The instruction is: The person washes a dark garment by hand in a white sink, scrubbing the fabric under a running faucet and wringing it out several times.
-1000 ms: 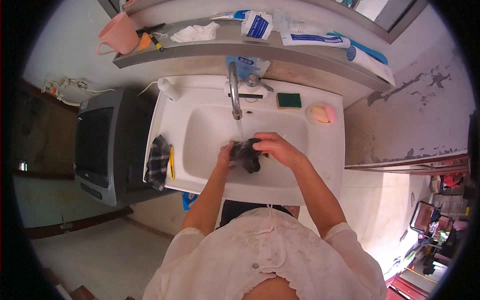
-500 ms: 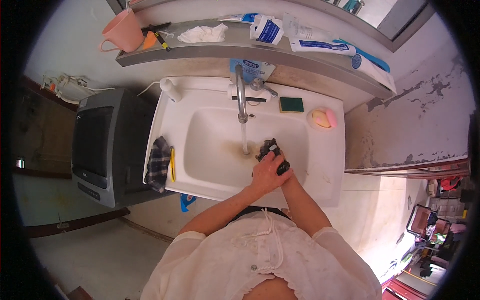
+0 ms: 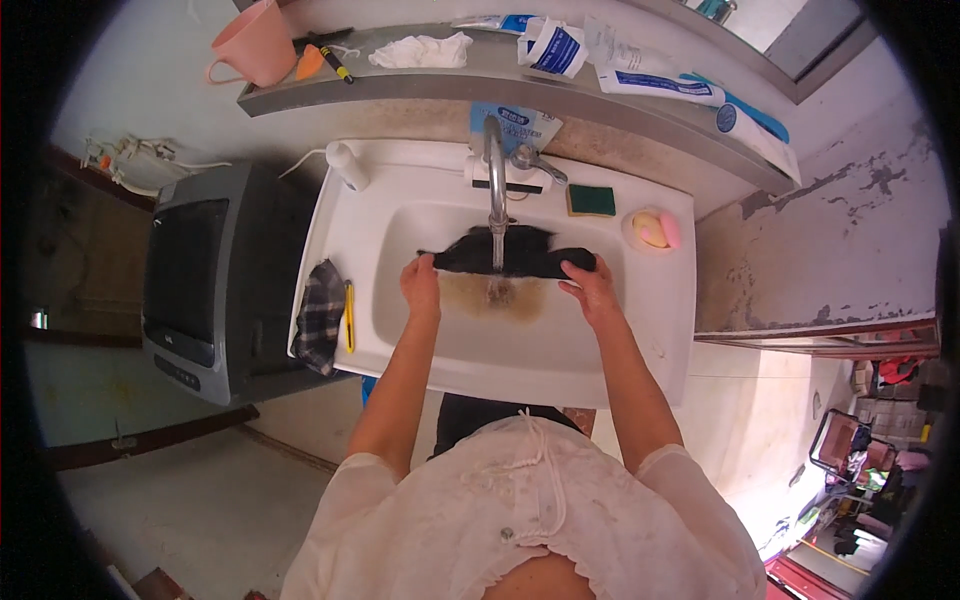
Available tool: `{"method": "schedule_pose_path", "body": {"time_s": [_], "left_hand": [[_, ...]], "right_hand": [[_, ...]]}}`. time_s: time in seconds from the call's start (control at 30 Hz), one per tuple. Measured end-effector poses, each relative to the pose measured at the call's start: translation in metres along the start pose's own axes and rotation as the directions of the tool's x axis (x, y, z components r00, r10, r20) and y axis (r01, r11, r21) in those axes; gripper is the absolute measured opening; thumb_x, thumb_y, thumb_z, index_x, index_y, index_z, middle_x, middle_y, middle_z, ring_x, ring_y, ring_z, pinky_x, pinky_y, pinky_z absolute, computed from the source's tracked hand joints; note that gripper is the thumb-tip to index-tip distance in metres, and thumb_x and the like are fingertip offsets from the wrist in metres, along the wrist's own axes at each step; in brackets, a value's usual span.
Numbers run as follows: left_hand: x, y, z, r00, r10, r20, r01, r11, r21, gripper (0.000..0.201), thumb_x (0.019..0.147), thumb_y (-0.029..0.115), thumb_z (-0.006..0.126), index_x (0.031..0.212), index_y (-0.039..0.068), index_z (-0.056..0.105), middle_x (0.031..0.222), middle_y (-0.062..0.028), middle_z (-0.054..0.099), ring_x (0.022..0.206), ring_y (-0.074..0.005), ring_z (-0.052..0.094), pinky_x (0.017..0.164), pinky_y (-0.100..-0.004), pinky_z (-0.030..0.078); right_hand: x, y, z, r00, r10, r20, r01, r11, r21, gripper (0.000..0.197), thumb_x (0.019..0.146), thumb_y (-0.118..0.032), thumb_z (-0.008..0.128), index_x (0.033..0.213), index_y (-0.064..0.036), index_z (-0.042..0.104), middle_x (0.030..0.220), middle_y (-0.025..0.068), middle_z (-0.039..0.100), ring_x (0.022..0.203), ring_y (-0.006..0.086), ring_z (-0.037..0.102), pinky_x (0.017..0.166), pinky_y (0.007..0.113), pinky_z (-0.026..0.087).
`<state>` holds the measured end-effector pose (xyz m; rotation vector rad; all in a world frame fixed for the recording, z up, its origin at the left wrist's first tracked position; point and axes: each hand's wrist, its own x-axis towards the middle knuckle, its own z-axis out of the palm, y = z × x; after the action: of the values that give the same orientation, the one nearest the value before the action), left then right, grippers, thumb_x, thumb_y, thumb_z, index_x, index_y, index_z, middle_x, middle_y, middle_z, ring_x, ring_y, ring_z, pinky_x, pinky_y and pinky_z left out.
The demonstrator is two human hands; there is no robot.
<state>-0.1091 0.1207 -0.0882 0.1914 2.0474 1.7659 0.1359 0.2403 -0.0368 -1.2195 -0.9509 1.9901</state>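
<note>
Through the head camera I find the black cloth (image 3: 515,262) stretched from side to side over the basin (image 3: 480,345), below the tap (image 3: 495,165). The water stream (image 3: 498,252) crosses its middle; whether it strikes the fabric or runs just in front of it, I cannot tell. The cloth's two ends are held apart, which I judge keeps it spread broad rather than bunched.

The left hand (image 3: 421,285) has its fingers closed in a pinch on the left end. The right hand (image 3: 592,290) grips the opposite end between thumb and fingertips, with its lower fingers slightly parted. Both grips sit at the edges, presumably to leave the middle exposed.

Below the cloth I note brownish water (image 3: 515,300) on the basin floor, consistent with dirt or dye leaving fabric.

On the rim behind, to the right of the tap, I record a green sponge (image 3: 591,200) and, beside it, pink and yellow soap (image 3: 652,230) in a dish, likely kept within reach yet clear of the bowl. A white bottle (image 3: 347,166) stands at the back left corner. On the left rim a plaid cloth (image 3: 320,318) lies beside a yellow tool (image 3: 349,316), apparently set aside from the wet.

Above, the shelf (image 3: 400,90) carries a pink mug (image 3: 254,45), crumpled white tissue (image 3: 420,51) and several tubes (image 3: 660,86), probably stored there out of the splash.
</note>
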Motion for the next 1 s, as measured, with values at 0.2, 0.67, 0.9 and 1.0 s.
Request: {"method": "schedule_pose_path", "body": {"time_s": [0.2, 0.67, 0.9, 1.0], "left_hand": [[-0.026, -0.053, -0.042, 0.927, 0.355, 0.121, -0.336, 0.645, 0.686, 0.033, 0.069, 0.022, 0.061, 0.094, 0.001, 0.056, 0.103, -0.0155, 0.053, 0.089, -0.029, 0.053, 0.074, -0.0375, 0.043], [-0.067, -0.008, 0.002, 0.479, -0.098, 0.872, -0.52, 0.769, 0.372, 0.032, 0.073, 0.019, 0.067, 0.098, 0.003, 0.055, 0.092, -0.0098, 0.058, 0.089, -0.021, 0.052, 0.079, -0.0329, 0.043], [-0.04, 0.033, -0.011, 0.691, -0.067, 0.72, -0.053, 0.988, 0.143, 0.019, 0.073, 0.013, 0.067, 0.085, 0.002, 0.057, 0.075, -0.014, 0.058, 0.069, -0.0213, 0.057, 0.064, -0.0316, 0.046], [-0.02, 0.048, -0.025, 0.664, 0.35, 0.661, -0.675, 0.66, 0.328, 0.013, 0.071, 0.006, 0.063, 0.083, 0.006, 0.056, 0.078, -0.0134, 0.056, 0.074, -0.0315, 0.056, 0.065, -0.0374, 0.045]], "right_hand": [[0.009, 0.055, -0.048, 0.953, -0.073, -0.293, 0.015, 0.98, -0.198, 0.035, 0.071, 0.004, 0.052, 0.101, -0.0137, 0.052, 0.087, 0.0053, 0.057, 0.084, 0.0201, 0.057, 0.068, 0.032, 0.049], [-0.026, 0.09, 0.02, 0.855, -0.218, 0.471, 0.507, 0.159, -0.847, 0.041, 0.069, -0.004, 0.059, 0.11, -0.0068, 0.054, 0.095, 0.0108, 0.059, 0.087, 0.0213, 0.056, 0.074, 0.029, 0.045], [-0.037, -0.004, 0.032, 0.929, -0.225, 0.295, 0.36, 0.743, -0.565, 0.031, 0.071, 0.005, 0.052, 0.1, -0.004, 0.058, 0.092, 0.0133, 0.06, 0.08, 0.0247, 0.057, 0.074, 0.028, 0.045], [-0.031, -0.018, 0.025, 0.749, -0.527, 0.401, 0.609, 0.312, -0.729, 0.033, 0.075, 0.011, 0.046, 0.101, -0.0044, 0.058, 0.094, 0.0088, 0.061, 0.083, 0.0143, 0.056, 0.076, 0.025, 0.044]]}}
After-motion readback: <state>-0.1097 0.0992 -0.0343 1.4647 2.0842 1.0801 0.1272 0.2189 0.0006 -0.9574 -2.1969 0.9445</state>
